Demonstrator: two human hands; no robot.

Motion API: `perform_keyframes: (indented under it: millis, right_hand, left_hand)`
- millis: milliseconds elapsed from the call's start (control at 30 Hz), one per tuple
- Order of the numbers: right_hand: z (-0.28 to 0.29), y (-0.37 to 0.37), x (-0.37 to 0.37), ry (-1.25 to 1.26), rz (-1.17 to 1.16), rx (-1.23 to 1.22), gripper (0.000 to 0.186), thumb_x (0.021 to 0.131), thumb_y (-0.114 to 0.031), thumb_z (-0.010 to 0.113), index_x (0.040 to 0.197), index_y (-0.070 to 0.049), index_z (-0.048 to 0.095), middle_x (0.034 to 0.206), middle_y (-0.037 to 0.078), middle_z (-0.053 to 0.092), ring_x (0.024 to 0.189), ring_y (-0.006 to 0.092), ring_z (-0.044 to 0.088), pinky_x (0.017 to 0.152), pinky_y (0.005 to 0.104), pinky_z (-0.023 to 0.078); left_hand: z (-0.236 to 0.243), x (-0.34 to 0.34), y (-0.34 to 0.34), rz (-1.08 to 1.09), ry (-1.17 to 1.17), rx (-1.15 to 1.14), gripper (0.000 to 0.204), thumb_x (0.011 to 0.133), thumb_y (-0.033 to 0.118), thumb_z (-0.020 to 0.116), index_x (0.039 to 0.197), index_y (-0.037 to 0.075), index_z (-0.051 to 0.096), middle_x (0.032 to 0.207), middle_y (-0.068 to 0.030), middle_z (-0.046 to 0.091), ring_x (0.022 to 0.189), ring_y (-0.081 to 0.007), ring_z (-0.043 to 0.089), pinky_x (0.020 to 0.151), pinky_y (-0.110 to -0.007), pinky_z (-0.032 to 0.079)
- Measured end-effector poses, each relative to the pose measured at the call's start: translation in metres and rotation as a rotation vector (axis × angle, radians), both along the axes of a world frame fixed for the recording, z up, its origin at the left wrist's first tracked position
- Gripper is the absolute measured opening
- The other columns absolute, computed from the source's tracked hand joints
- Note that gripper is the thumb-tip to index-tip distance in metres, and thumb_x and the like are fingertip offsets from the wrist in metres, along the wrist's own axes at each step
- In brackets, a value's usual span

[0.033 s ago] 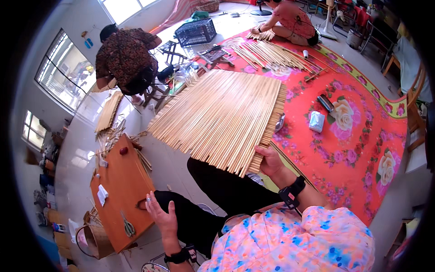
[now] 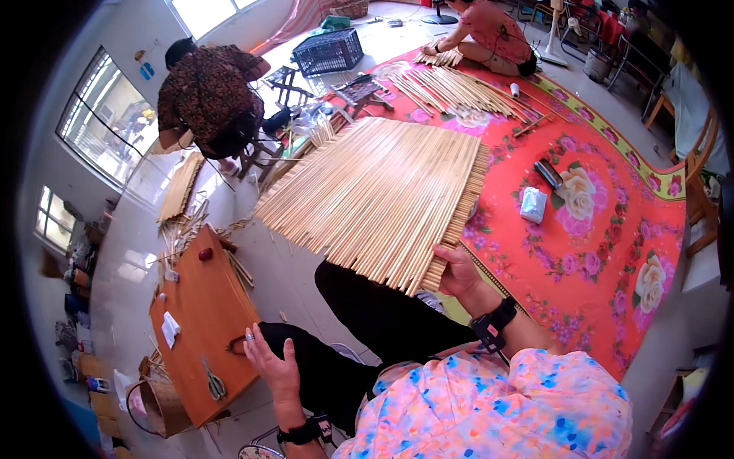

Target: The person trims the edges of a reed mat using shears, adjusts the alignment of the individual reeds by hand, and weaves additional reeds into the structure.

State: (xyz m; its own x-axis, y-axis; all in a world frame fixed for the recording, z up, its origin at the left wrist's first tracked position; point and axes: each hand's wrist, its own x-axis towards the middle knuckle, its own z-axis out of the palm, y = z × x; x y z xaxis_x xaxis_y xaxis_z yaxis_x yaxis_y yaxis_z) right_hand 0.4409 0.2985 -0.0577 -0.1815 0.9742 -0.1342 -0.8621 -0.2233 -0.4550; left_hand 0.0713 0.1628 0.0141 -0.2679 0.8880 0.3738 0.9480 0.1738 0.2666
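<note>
My right hand grips a panel of narrow pale bamboo sticks at its lower right corner, holding it out above my lap. The sticks lie side by side with uneven ends, and a second layer shows along the right edge. My left hand is raised by my left knee, fingers apart and holding nothing. Just left of it, scissors lie on an orange wooden board, along with a white folded item and a dark red round object.
Two other people work at the back: one bent over at left, one seated on the red floral mat among loose sticks. A black crate stands behind. A woven basket sits lower left, chairs at right.
The stick panel and my right hand have shifted very slightly to the right. The person at left has moved a little.
</note>
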Motion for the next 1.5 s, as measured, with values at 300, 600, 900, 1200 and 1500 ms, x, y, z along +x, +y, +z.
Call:
perform_keyframes:
  millis: [300, 600, 900, 1200, 1500]
  right_hand:
    - [-0.037, 0.038, 0.046, -0.139, -0.259, -0.128, 0.035, 0.090, -0.007, 0.058, 0.123, 0.002, 0.049, 0.115, 0.013, 0.061, 0.105, 0.0273, 0.061, 0.094, 0.0428, 0.050]
    - [-0.104, 0.088, 0.086, -0.166, -0.338, -0.191, 0.033, 0.090, -0.008, 0.059, 0.120, 0.004, 0.052, 0.112, 0.013, 0.063, 0.103, 0.0291, 0.062, 0.093, 0.0453, 0.050]
    - [-0.120, 0.115, 0.093, -0.283, -0.321, -0.241, 0.034, 0.088, -0.006, 0.061, 0.118, 0.006, 0.051, 0.111, 0.016, 0.062, 0.101, 0.0311, 0.062, 0.091, 0.0485, 0.051]
    - [-0.126, 0.153, 0.093, -0.231, -0.340, -0.285, 0.031, 0.087, -0.003, 0.060, 0.116, 0.002, 0.054, 0.107, 0.014, 0.064, 0.098, 0.0306, 0.063, 0.088, 0.0476, 0.052]
    - [-0.162, 0.271, 0.128, -0.481, -0.557, -0.451, 0.032, 0.082, -0.010, 0.070, 0.108, 0.000, 0.055, 0.111, 0.015, 0.058, 0.098, 0.0252, 0.058, 0.086, 0.0446, 0.049]
  left_hand:
    - [-0.010, 0.013, 0.019, 0.123, 0.117, -0.048, 0.056, 0.079, 0.018, 0.068, 0.130, 0.005, 0.049, 0.143, -0.0163, 0.040, 0.132, -0.0410, 0.033, 0.108, -0.050, 0.029]
    - [-0.015, 0.011, 0.041, 0.125, 0.099, -0.135, 0.057, 0.077, 0.013, 0.068, 0.130, 0.003, 0.048, 0.142, -0.0182, 0.039, 0.133, -0.0418, 0.032, 0.109, -0.051, 0.027]
    - [-0.018, 0.008, 0.053, 0.150, 0.102, -0.176, 0.058, 0.074, 0.013, 0.067, 0.128, 0.004, 0.049, 0.141, -0.0181, 0.040, 0.132, -0.0405, 0.032, 0.110, -0.051, 0.026]
    - [0.001, 0.009, 0.071, 0.118, 0.162, -0.166, 0.051, 0.081, 0.025, 0.066, 0.126, 0.005, 0.052, 0.134, -0.0212, 0.046, 0.124, -0.0422, 0.041, 0.105, -0.052, 0.034]
    - [-0.007, 0.006, 0.094, 0.096, 0.213, -0.222, 0.052, 0.078, 0.024, 0.068, 0.125, 0.005, 0.053, 0.132, -0.0211, 0.047, 0.122, -0.0419, 0.043, 0.103, -0.051, 0.037]
